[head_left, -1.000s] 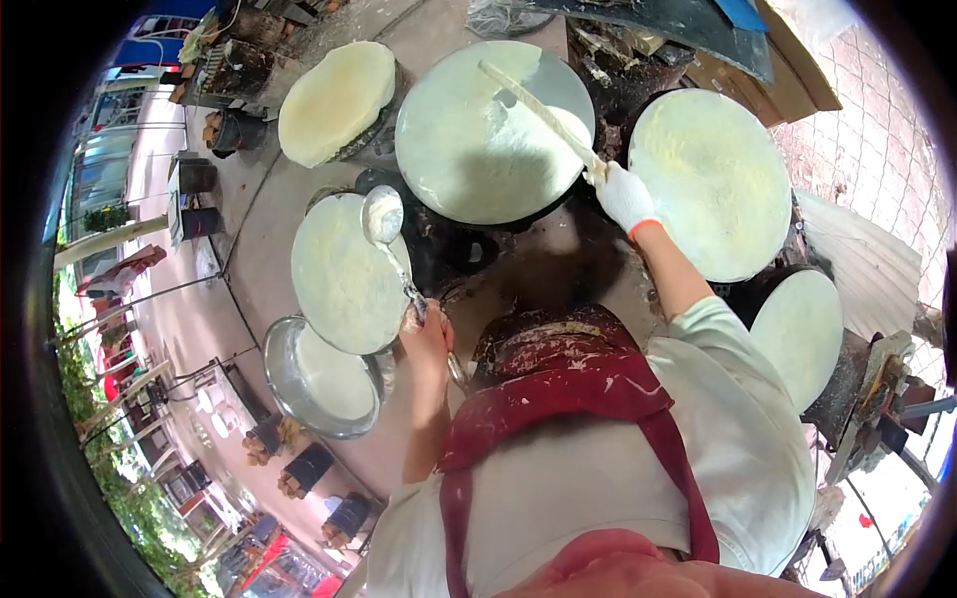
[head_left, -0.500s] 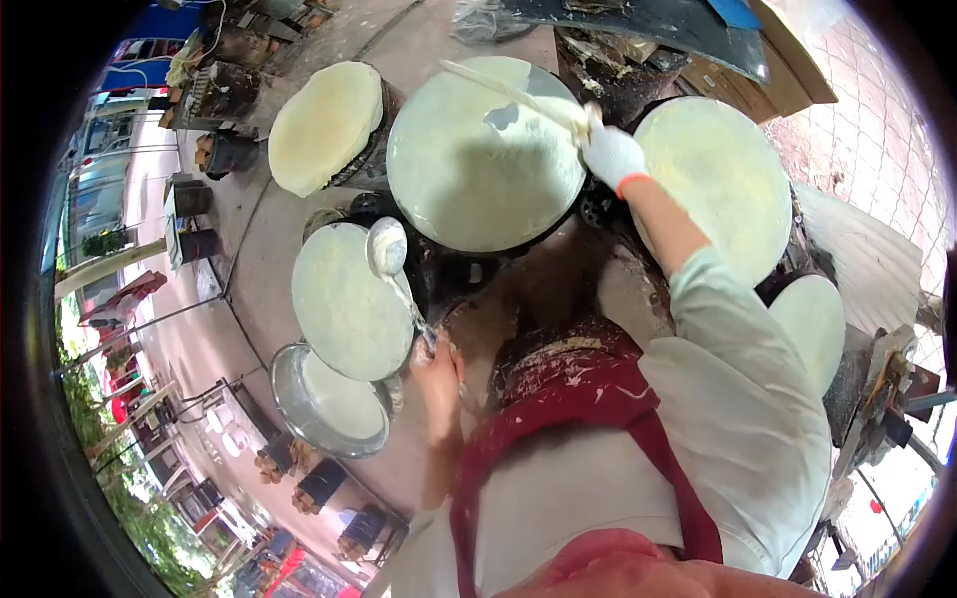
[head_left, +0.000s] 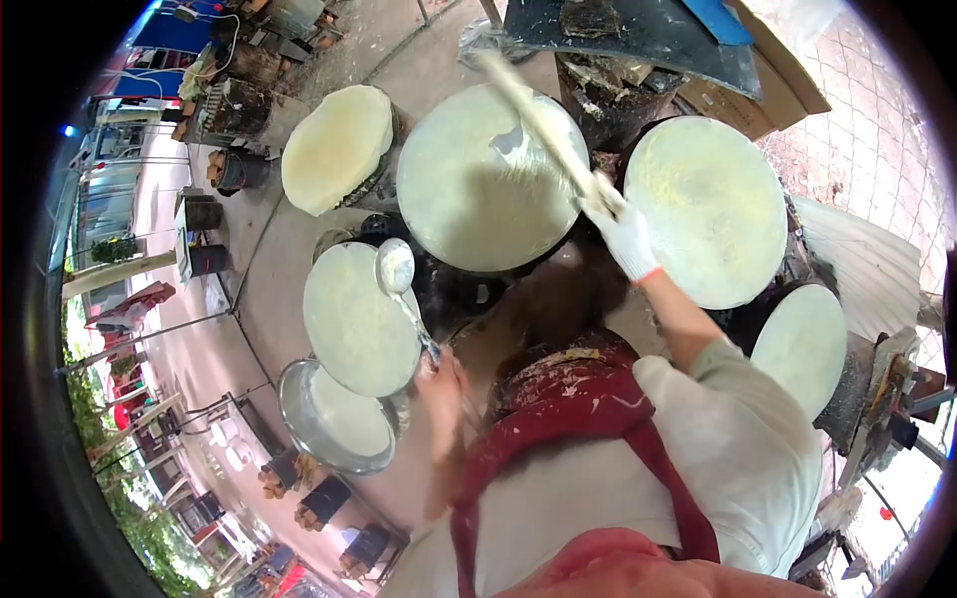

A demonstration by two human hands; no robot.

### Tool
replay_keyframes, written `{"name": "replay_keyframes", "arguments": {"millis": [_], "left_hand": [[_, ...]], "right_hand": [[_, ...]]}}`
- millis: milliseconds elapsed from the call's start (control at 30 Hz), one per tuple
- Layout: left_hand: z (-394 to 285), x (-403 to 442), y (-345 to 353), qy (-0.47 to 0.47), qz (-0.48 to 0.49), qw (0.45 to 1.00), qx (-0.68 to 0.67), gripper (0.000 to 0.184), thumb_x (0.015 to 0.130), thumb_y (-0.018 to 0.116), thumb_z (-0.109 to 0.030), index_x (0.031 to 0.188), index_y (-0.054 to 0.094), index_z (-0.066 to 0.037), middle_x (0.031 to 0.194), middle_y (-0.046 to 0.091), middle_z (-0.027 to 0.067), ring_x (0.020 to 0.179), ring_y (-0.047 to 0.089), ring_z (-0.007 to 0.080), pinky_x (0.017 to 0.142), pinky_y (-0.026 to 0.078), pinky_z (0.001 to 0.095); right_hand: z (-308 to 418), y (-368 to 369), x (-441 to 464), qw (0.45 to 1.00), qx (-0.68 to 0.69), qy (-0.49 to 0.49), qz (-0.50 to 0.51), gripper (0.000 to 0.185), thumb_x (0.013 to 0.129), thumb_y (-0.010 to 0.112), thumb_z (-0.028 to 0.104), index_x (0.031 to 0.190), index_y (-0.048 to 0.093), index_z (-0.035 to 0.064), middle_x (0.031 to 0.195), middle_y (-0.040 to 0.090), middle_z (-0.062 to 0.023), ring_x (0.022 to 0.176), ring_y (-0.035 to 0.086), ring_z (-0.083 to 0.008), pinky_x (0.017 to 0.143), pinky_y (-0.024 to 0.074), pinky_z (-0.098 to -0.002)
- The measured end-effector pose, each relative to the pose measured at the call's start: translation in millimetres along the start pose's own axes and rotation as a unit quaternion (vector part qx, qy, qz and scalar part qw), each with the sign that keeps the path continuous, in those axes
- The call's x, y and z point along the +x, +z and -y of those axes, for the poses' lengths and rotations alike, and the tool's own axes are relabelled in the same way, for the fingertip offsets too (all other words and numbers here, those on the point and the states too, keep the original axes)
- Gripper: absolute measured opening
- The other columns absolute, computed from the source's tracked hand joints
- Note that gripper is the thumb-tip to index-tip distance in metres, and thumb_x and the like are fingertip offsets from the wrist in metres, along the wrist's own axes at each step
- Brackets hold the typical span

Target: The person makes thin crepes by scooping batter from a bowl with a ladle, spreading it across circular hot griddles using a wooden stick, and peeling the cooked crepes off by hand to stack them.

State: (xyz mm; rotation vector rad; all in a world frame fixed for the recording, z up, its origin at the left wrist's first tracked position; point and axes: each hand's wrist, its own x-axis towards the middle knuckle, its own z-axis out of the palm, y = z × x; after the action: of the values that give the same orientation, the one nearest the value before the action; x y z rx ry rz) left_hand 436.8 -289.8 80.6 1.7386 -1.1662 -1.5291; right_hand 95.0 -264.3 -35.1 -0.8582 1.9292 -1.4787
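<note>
My right hand (head_left: 620, 237), in a white glove, is closed around a long wooden batter spreader (head_left: 543, 130). The spreader slants above the large middle griddle (head_left: 469, 199), which wears a pale batter layer with a grey gap near its far edge. My bare left hand (head_left: 441, 387) grips the handle of a metal ladle (head_left: 396, 267) with white batter in its bowl. That bowl is over the right edge of the lower left griddle (head_left: 359, 324), which is coated pale. Just below it sits a metal basin (head_left: 299, 424) of white batter.
At upper left, a round pancake (head_left: 334, 149) overhangs its griddle. More pale-coated griddles stand at right (head_left: 708, 209) and lower right (head_left: 802, 349). A dark board (head_left: 658, 45) and cardboard (head_left: 788, 80) lie beyond. Wire mesh (head_left: 867, 130) runs along the right.
My right hand has drawn back toward me with the spreader, which now looks raised off the middle griddle. My left hand keeps the ladle nearly in place. The view has shifted slightly.
</note>
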Motion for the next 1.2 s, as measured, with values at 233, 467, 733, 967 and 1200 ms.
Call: {"name": "replay_keyframes", "arguments": {"millis": [233,467,733,967,1200], "left_hand": [[-18,4,33,0.0,0.042,0.999,-0.009,0.024,0.095,0.052,-0.01,0.073,0.043,-0.008,0.056,0.037,-0.0008,0.04,0.036,0.0101,0.039,0.027,0.0264],[-18,-3,50,0.009,0.04,0.999,-0.003,0.02,0.094,0.053,-0.01,0.075,0.047,-0.006,0.057,0.039,-0.0009,0.042,0.037,0.0103,0.04,0.027,0.0265],[-47,97,85,0.054,0.12,0.991,0.02,0.019,0.091,0.056,-0.013,0.077,0.048,-0.005,0.056,0.041,-0.0002,0.041,0.037,0.0117,0.04,0.028,0.0276],[-76,173,147,0.019,0.247,0.969,0.002,0.022,0.086,0.056,-0.007,0.066,0.046,-0.007,0.055,0.043,-0.0005,0.044,0.041,0.0104,0.041,0.029,0.0263],[-33,141,139,-0.145,0.214,0.95,-0.174,0.011,0.085,0.052,0.0,0.076,0.047,-0.001,0.061,0.047,0.0026,0.047,0.042,0.0098,0.04,0.032,0.0243]], "right_hand": [[11,-29,-42,0.933,0.107,0.305,0.157,0.026,0.095,0.06,0.024,0.112,0.064,0.0044,0.085,0.056,0.0028,0.075,0.05,-0.0053,0.067,0.0431,-0.0196],[14,-52,-16,0.926,0.061,0.321,0.188,0.031,0.095,0.061,0.028,0.12,0.063,0.0109,0.066,0.046,0.0076,0.053,0.037,-0.0038,0.047,0.0302,-0.0209],[5,-55,7,0.949,0.0,0.247,0.197,0.032,0.091,0.065,0.017,0.113,0.064,-0.0061,0.104,0.067,-0.0027,0.099,0.057,-0.0091,0.087,0.0427,-0.0216],[-96,-35,-72,0.953,0.25,0.167,0.041,0.034,0.093,0.061,0.012,0.122,0.057,-0.0056,0.101,0.066,-0.006,0.078,0.054,-0.0057,0.067,0.0467,-0.0218],[18,54,-115,0.861,0.231,0.434,0.13,0.021,0.094,0.061,0.032,0.111,0.068,0.0206,0.059,0.053,0.0038,0.04,0.041,-0.0069,0.035,0.031,-0.0246]]}}
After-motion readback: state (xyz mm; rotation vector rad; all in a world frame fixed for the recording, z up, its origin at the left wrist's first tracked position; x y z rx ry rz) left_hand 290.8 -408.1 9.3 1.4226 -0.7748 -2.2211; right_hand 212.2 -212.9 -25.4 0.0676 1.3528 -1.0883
